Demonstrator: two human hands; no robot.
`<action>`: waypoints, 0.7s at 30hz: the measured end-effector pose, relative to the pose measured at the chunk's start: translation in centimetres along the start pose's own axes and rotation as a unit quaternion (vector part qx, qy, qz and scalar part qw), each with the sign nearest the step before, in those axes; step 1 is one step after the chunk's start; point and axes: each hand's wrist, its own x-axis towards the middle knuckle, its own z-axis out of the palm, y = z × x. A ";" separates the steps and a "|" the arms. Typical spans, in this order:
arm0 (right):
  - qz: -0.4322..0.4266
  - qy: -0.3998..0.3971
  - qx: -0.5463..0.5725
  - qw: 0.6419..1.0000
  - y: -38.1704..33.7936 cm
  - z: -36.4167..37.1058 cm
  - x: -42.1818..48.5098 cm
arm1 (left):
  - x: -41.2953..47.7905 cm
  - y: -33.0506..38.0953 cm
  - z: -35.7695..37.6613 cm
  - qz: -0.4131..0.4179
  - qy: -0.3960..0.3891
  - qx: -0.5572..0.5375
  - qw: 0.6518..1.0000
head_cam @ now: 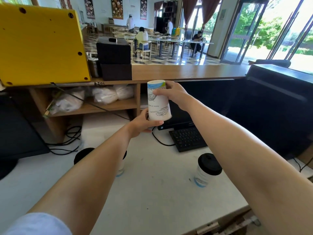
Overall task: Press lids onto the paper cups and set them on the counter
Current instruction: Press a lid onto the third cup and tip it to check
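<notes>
Held up in front of me is an upside-down white paper cup [158, 106] with blue and black line drawings. My right hand [174, 95] grips its upper part, the base end. My left hand [144, 123] holds the rim end below, fingers curled around it. On the white worktop [152, 192] stands a cup with a black lid [205, 169] at the right. Two more black-lidded cups [83, 156] [121, 167] stand partly hidden behind my left forearm.
A black keyboard [187, 139] and black cables [67, 141] lie at the back of the worktop. A wooden counter [186, 71] runs above, with a yellow box [40, 44] and black boxes [114, 58] on it. A dark monitor [274, 106] stands right.
</notes>
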 end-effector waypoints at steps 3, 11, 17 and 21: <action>0.003 -0.001 -0.010 1.000 0.1 -0.1 0.1 | -0.1 -0.1 0.4 0.002 0.002 -0.033 0.999; 0.028 0.034 0.151 0.988 2.5 0.6 -0.8 | -2.0 -3.4 3.5 0.006 -0.038 -0.497 0.867; 0.047 0.020 0.162 0.985 4.8 -1.2 -2.3 | -2.2 -1.3 0.6 0.009 0.059 -0.458 0.887; 0.063 -0.018 0.073 0.995 5.3 -2.5 -2.9 | -1.7 1.2 -1.6 0.039 0.094 -0.383 0.918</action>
